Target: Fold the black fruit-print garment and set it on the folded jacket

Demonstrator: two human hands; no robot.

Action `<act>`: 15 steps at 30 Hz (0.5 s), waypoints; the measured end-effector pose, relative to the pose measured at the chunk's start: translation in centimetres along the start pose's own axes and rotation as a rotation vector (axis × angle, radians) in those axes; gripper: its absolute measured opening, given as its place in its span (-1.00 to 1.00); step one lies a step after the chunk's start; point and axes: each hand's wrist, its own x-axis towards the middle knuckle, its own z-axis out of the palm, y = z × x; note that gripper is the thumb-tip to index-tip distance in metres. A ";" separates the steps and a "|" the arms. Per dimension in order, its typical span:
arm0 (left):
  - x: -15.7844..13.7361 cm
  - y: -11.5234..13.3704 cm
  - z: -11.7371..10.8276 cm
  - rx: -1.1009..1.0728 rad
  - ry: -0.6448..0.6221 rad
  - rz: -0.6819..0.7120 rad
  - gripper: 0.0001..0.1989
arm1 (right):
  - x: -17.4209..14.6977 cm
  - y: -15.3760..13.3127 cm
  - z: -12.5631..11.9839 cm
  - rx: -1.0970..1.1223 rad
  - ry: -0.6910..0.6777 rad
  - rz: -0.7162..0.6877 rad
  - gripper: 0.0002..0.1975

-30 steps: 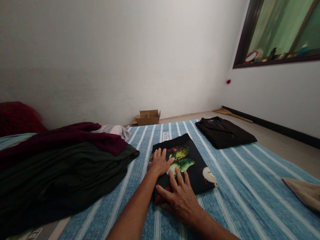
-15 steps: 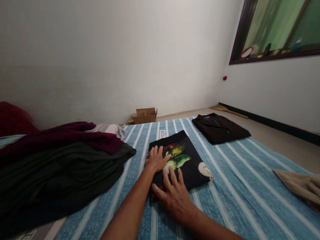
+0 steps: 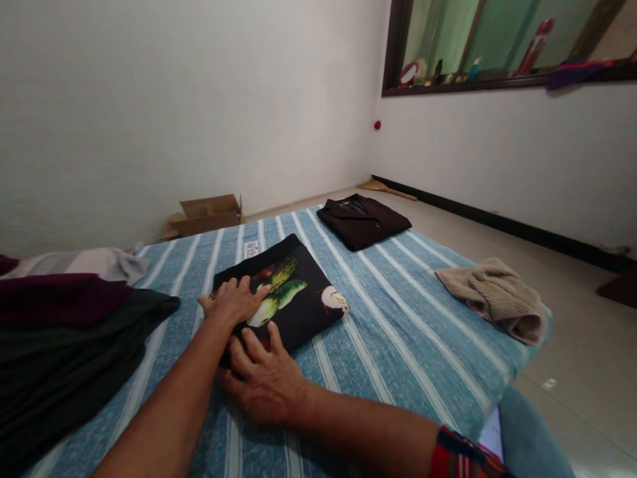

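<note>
A folded black garment (image 3: 311, 282) with a green leaf print and a white patch lies on the striped bed cover. My left hand (image 3: 233, 302) rests palm down on its left part, fingers spread and thumb out over the print. At the near edge of the same garment, my right hand (image 3: 269, 382) presses down with fingers apart and slightly bent; the underside of this hand is hidden. Both hands are open and touch the cloth without a visible grip.
A folded dark brown garment (image 3: 363, 222) lies farther back, and a crumpled beige knit piece (image 3: 497, 299) at the right edge of the striped cover (image 3: 398, 318). Dark green (image 3: 84, 358) and maroon clothes (image 3: 64, 299) spread at left. Beyond stand a cardboard box (image 3: 209, 216) and a broom (image 3: 385, 188).
The view has turned right, so everything sits farther left, and the whole beige knit piece shows. My right hand's fingers look more bent at the garment's near edge; my left hand stays on it.
</note>
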 end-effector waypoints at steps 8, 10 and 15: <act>-0.3 0.3 0.0 0.025 0.065 0.003 -0.24 | -0.3 -0.2 0.5 -0.038 0.035 -0.023 -0.61; -0.4 0.4 0.0 0.014 0.052 -0.012 -0.23 | -0.3 -0.3 0.6 -0.038 0.037 -0.027 -0.62; -0.5 0.3 0.2 0.007 0.088 -0.017 -0.26 | -0.5 0.1 0.3 -0.004 0.027 -0.058 -0.63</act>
